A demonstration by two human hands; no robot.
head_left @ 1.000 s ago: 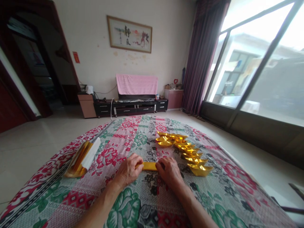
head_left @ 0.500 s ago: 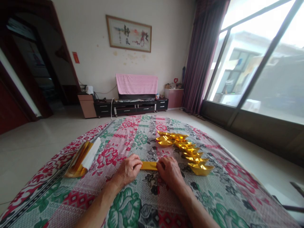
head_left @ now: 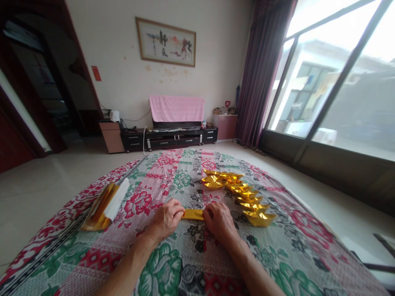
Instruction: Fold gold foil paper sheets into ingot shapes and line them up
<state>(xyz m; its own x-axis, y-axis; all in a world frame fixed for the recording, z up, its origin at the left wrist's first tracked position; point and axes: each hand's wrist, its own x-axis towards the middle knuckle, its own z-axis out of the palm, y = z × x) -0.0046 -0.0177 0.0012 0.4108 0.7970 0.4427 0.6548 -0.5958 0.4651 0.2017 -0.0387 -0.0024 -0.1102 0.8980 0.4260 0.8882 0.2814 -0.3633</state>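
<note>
A narrow folded strip of gold foil paper [head_left: 193, 214] lies level between my hands, close to the tablecloth. My left hand [head_left: 169, 216] pinches its left end with curled fingers. At the right end, my right hand [head_left: 218, 219] grips it the same way, and the fingers hide that end. Several folded gold paper ingots [head_left: 259, 218] stand in a slanting row to the right of my right hand, the farther ones overlapping. Off to the left rests a stack of gold and white paper sheets [head_left: 105, 205].
A flowered cloth [head_left: 160, 263] covers the round table under everything. Beyond the table's far edge is a low black cabinet [head_left: 166, 142] with a pink cloth [head_left: 176, 108] draped above it. Tall windows [head_left: 333, 90] line the right side.
The view has shifted very slightly. My hands keep their hold on the gold strip, which looks the same; the ingots and the paper stack stay where they were.
</note>
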